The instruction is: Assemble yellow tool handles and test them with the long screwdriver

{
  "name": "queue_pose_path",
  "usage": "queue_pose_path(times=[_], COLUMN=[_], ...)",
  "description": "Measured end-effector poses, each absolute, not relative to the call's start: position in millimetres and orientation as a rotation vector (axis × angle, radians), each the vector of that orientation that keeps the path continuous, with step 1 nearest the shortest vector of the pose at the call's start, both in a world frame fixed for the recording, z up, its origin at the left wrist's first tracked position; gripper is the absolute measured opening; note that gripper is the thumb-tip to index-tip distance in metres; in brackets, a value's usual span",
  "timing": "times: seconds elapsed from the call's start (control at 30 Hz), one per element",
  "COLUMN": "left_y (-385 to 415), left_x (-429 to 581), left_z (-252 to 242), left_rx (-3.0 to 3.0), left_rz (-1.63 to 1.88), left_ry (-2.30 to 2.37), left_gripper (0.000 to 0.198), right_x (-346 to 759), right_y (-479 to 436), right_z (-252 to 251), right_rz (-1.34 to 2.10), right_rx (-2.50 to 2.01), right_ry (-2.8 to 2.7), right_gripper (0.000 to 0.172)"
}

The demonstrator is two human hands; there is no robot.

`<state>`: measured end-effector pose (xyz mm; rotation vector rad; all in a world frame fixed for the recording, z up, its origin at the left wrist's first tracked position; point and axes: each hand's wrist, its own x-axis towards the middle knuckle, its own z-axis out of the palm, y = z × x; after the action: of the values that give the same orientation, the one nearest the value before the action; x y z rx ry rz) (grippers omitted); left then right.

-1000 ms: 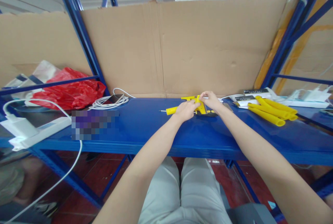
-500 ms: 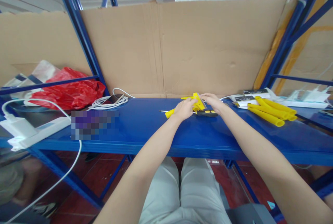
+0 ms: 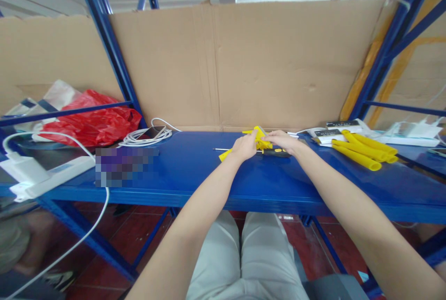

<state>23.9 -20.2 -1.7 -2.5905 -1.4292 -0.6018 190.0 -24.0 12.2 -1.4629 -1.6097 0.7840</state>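
Your left hand (image 3: 245,146) is closed around the yellow tool (image 3: 260,141), which sits just above the blue bench (image 3: 188,165) near its back edge, its handle poking out below your palm on the left. Your right hand (image 3: 283,139) has its fingers close together, the tips against the tool's other side; you cannot tell from here whether they pinch it or only rest on it. The tool is probably light and stiff, likely hard plastic, smooth enough to slip a little, and not very fragile; the rounded handle looks the surest hold, with fingertips steadying the broader head. Just beneath your hands lies a screwdriver (image 3: 278,153), its chunky dark grip marked with yellow, its thin metal shaft pointing left. The bench top is smooth, glossy and probably slick under loose parts. To the right, yellow tubes (image 3: 362,149) lie heaped, hollow and matte, beside small black-and-white boxes (image 3: 329,135). Behind stands flat brown cardboard (image 3: 272,68), creased down the middle; at left, a crinkled red plastic bag (image 3: 94,119).
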Motion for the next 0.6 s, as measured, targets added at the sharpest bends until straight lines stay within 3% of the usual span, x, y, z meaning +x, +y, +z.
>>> queue_pose_path(times=[0.43,0.6], left_y=[-17.2,-18.0], left_x=[20.8,20.9], left_z=[-3.1,-2.0], left_rx=[-2.578,-2.576], left_rz=[-0.571,-0.577], left_ry=[-1.443,-1.443], left_gripper=[0.053,0.051], right_x=[185.8,184.4], right_y=[-22.1,-20.1], right_z=[8.2,6.6], right_rz=[0.789,0.781], right_rx=[-1.47,-1.466], right_ry=[-1.561,-1.546], right_gripper=[0.017,0.025])
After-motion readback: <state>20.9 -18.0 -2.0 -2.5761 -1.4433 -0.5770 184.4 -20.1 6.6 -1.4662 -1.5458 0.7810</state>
